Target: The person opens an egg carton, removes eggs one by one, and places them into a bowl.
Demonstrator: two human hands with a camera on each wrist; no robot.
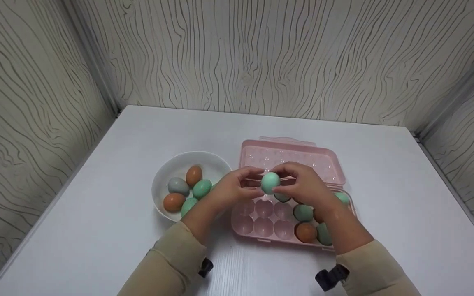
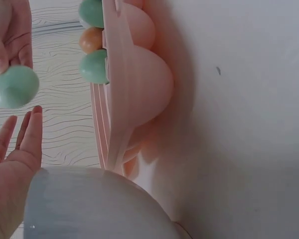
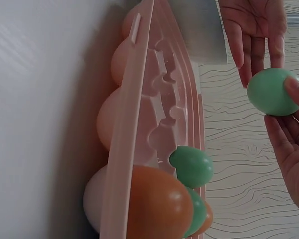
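Observation:
A pale green egg [image 1: 270, 183] is pinched between the thumb and fingers of my right hand [image 1: 307, 187], above the pink egg carton [image 1: 263, 238]. My left hand [image 1: 228, 190] is beside the egg with its fingers extended toward it; in the right wrist view the left fingers [image 3: 256, 52] reach close to the egg, and I cannot tell whether they touch it. Green and brown eggs sit in the carton's right-hand cups, among them a brown egg [image 1: 305, 232]. Several left cups hold no egg. My right forearm hides part of the carton.
Left of the carton stands a white bowl [image 1: 159, 181] with brown, green and grey eggs, partly covered by my left arm. The carton's lid [image 1: 292, 162] lies open toward the back of the white table [image 1: 109, 197]. Wood-patterned panels [image 1: 245, 53] enclose the table.

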